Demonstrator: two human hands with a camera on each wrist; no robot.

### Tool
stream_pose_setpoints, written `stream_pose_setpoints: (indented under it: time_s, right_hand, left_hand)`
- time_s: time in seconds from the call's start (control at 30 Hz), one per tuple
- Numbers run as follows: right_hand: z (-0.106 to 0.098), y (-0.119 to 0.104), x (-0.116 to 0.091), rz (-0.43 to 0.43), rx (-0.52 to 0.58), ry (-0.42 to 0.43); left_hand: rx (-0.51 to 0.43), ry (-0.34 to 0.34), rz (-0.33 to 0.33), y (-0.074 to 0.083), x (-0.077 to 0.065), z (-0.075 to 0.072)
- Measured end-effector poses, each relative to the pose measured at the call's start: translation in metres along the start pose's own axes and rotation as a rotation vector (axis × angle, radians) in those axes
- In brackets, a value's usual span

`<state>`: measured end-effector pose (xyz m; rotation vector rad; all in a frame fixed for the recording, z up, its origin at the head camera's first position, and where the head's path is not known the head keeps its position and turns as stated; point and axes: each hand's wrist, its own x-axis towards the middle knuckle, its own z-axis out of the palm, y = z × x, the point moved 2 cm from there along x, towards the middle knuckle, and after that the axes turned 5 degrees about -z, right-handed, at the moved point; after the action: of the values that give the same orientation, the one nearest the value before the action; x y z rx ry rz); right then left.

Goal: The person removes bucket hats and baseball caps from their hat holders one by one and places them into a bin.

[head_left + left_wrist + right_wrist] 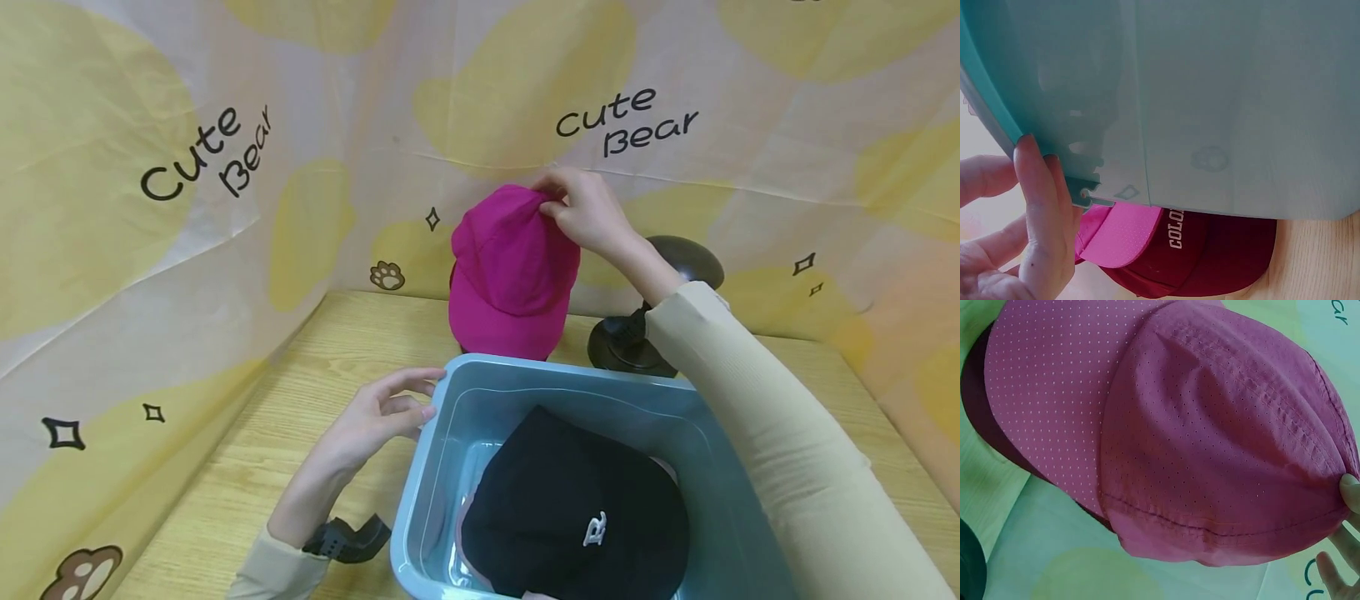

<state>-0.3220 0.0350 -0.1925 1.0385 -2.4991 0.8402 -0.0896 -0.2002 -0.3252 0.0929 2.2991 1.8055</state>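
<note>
Head view: wooden table (337, 342) carries a blue tub (570, 370), black cap (570, 483) inside. Pink cap (513, 267) stands behind the tub's far rim, maroon cap (1229, 256) partly showing beneath. Dark stand (686, 254) to its right. Right hand (588, 208) pinches the pink cap's crown. Left hand (378, 417), fingers loose, touches the tub's far left corner.
</note>
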Motion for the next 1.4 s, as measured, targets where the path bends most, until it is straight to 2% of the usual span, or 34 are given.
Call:
stream_pose_setpoints:
  time_s: [0.23,0.4,0.83,1.4]
  right_hand:
    - [-0.004,-0.006,-0.005,-0.007,0.01,0.008]
    - [-0.01,-0.013,-0.01,-0.045,0.005,0.019]
    - [-0.021,-0.033,-0.023,-0.141,-0.091,0.019]
    - [-0.042,-0.049,-0.045,-0.234,-0.078,0.057]
  left_hand:
    - [-0.002,-0.001,-0.002,-0.001,-0.001,0.0]
    - [0.003,0.001,-0.007,-0.002,0.0,-0.001]
    - [0.026,-0.006,0.017,-0.003,0.001,-0.004]
    - [0.023,-0.004,0.015,-0.003,0.002,-0.002]
